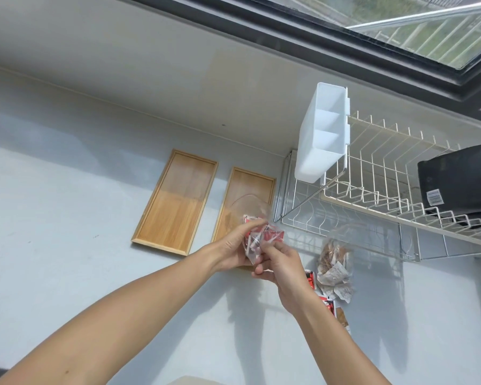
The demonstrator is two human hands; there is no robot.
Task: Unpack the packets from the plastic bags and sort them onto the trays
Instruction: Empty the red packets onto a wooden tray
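Both hands hold a clear plastic bag of red and white packets point(257, 237) over the near end of the right wooden tray point(247, 187). My left hand point(235, 250) grips the bag from the left. My right hand point(279, 263) pinches it from the right and below. The left wooden tray point(175, 201) lies bare beside it. A second clear bag with brown and white packets point(335, 262) rests on the counter to the right. A few loose red and brown packets point(329, 305) lie near my right wrist, partly hidden by it.
A white wire dish rack point(372, 195) stands at the right with a white divided caddy point(321, 132) hung on it and a black object point(461, 182) inside. A grey wall and a window run along the back.
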